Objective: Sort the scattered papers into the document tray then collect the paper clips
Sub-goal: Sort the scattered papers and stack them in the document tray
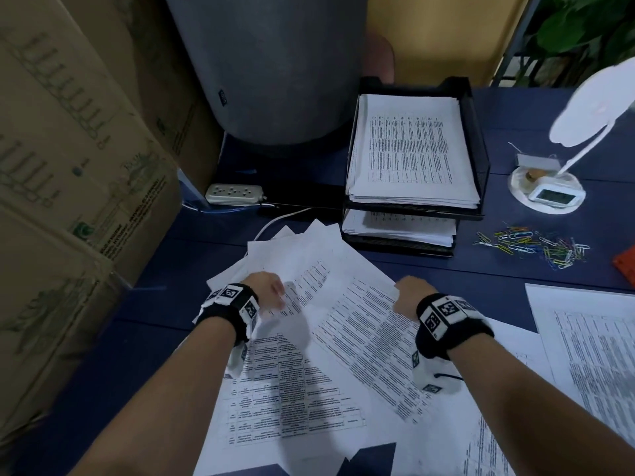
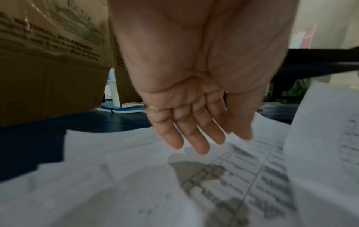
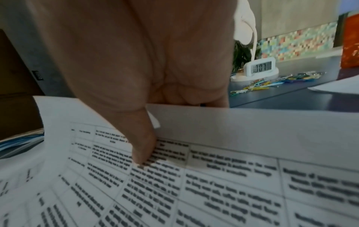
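Several printed sheets lie scattered and overlapping on the blue table. My right hand pinches the far edge of one tabled sheet, thumb on top and fingers under it, and that edge is lifted. My left hand hovers flat just above the papers with straight fingers and holds nothing. The black two-tier document tray stands behind, with a stack of papers in its top tier. A heap of coloured paper clips lies to the tray's right.
Cardboard boxes wall off the left side. A grey cylinder and a power strip sit at the back. A white lamp base with a clock stands far right, beside an orange object. More sheets lie at right.
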